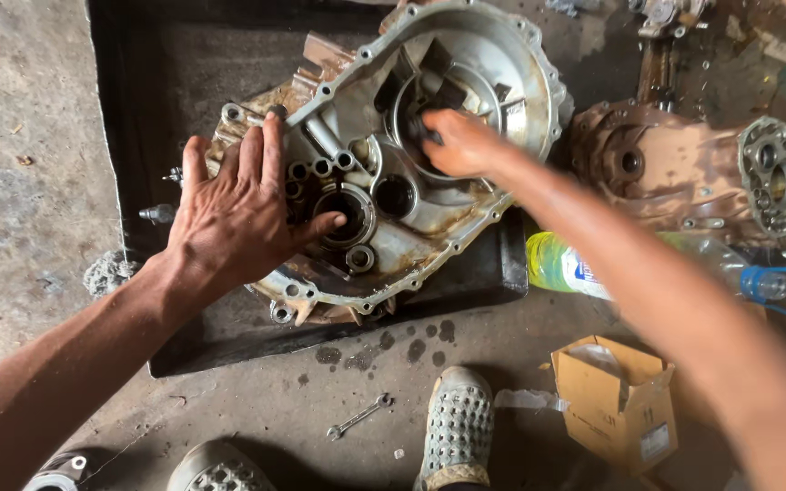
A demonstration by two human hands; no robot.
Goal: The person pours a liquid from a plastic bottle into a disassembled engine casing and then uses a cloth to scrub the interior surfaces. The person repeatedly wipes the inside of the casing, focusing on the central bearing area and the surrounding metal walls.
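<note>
A large grey metal gearbox housing (pixel 429 205) lies open side up in a black tray (pixel 493 273) on the concrete floor. My left hand (pixel 238 214) rests flat on the housing's left side, fingers spread, thumb at the rim of a round bearing bore (pixel 352 214). My right hand (pixel 461 145) reaches into the round bell part of the housing, its fingers closed on a small dark part (pixel 422 129) at the centre. What that part is cannot be made out.
A rusty brown gearbox casing (pixel 684 173) lies to the right. A plastic bottle with a blue cap (pixel 648 264) lies beside the tray. An open cardboard box (pixel 616 400), a small spanner (pixel 358 416) and two shoes (pixel 457 423) are near me.
</note>
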